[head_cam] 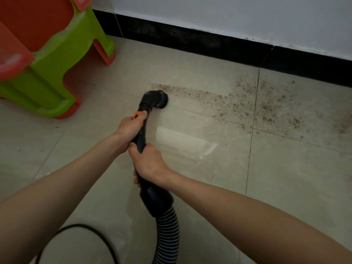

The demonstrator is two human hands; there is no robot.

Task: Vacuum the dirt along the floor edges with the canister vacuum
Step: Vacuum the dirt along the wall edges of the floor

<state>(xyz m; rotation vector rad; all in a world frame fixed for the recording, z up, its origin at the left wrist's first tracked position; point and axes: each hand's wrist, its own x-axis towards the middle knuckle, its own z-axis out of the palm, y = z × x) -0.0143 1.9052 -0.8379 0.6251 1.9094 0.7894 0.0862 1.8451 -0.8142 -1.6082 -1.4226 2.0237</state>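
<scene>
Head view: you've got both hands on the black vacuum wand (pixel 142 130). Your left hand (pixel 129 128) is wrapped round the upper part, fingers curled by the orange slider (pixel 138 116). Your right hand (pixel 149 162) grips lower down, just above the cuff where the ribbed hose (pixel 168 237) joins, fingers closed tight round the tube. The round brush head (pixel 159 99) sits on the tile floor (pixel 209 168), bristles facing right, touching the left end of the dirt (pixel 257 103). That brown grit runs in a strip to the right & spreads wider near the black baseboard (pixel 209 44), approx parallel to the wall (pixel 228 14). 1 green-and-orange plastic stool (pixel 49 60) stands at upper left, well apart from the brush. A black cord (pixel 91 237) loops on the floor at bottom left, beside the hose.
</scene>
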